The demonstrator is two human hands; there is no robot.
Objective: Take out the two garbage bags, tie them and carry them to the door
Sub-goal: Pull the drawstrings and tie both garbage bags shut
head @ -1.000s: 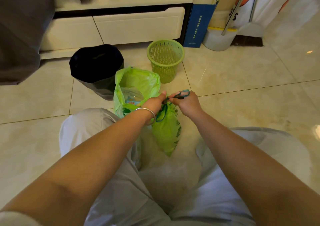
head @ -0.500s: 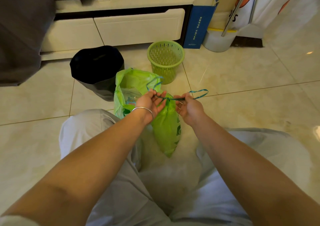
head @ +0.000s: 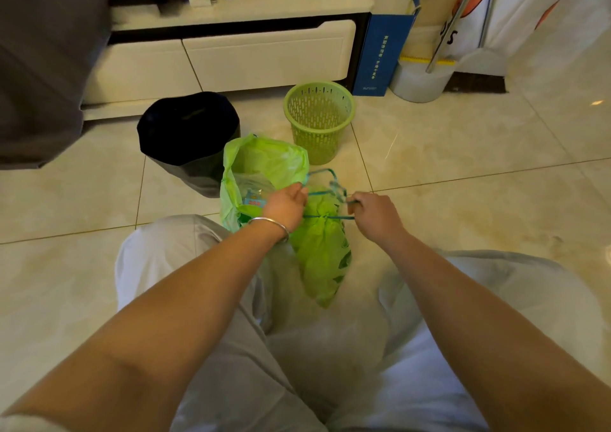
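A glossy cream tiled floor (head: 463, 173) fills the view, with a low white cabinet (head: 231, 57) along its far edge at 12 o'clock. A person crouches over it, pale trousers at 6 o'clock. Two green garbage bags sit between the knees. The nearer green bag (head: 322, 253) is gathered at its neck, and a blue drawstring (head: 325, 216) runs across that neck between both hands. The left hand (head: 287, 206), a metal bangle (head: 269, 223) on its wrist, sits at 9 o'clock of the cinched neck, its grip curled and pinching one end of the string. The right hand (head: 375, 215) sits at 3 o'clock of the neck, fingers curled round the other end, with loose loops of string rising between the two hands. The open green bag (head: 261, 163) stands just behind the left hand, mouth wide, at 11 o'clock of the tied one. Beyond it stand a bin lined in black (head: 188, 130) at 10 o'clock and a green slotted basket (head: 319, 117) at 12 o'clock.
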